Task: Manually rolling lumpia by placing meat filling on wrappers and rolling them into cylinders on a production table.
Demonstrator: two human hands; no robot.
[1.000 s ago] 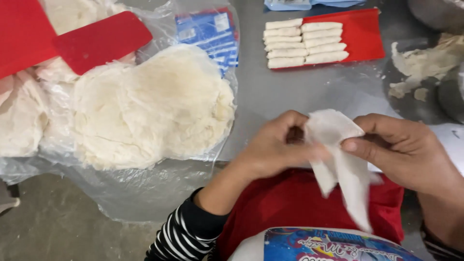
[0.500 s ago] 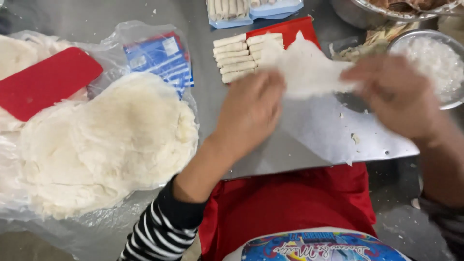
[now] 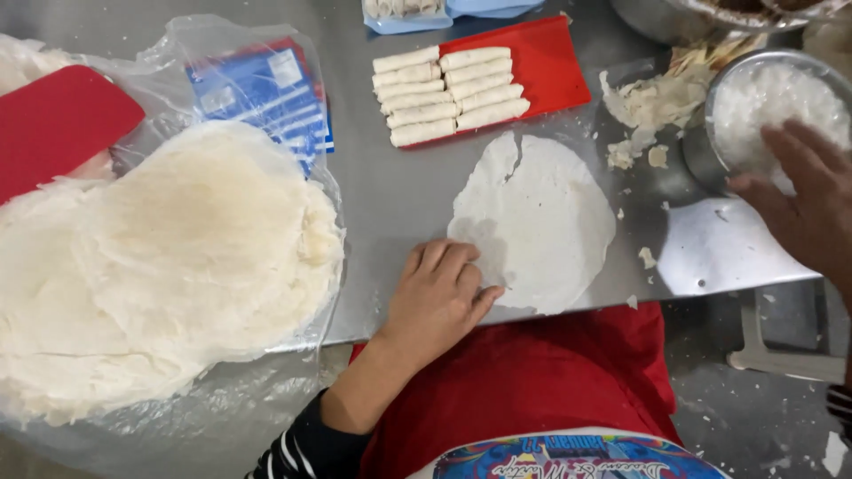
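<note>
A thin round white wrapper [image 3: 537, 222], torn near its top edge, lies flat on the steel table [image 3: 399, 195]. My left hand [image 3: 439, 297] rests palm down on the wrapper's left edge with fingers loosely together. My right hand [image 3: 799, 204] hovers with fingers spread over a metal bowl [image 3: 701, 151] of white filling [image 3: 763, 106] at the right. It holds nothing that I can see.
A big stack of wrappers [image 3: 169, 257] sits on clear plastic at left, with a red lid [image 3: 53, 124] and a blue packet [image 3: 262, 93]. Several rolled spring rolls [image 3: 448, 93] lie on a red tray [image 3: 550, 58]. Wrapper scraps [image 3: 648, 98] lie near the bowl.
The wrapper that both hands held up now lies flat on the table. My left hand has come down onto its edge, and my right hand has let go and moved over the bowl.
</note>
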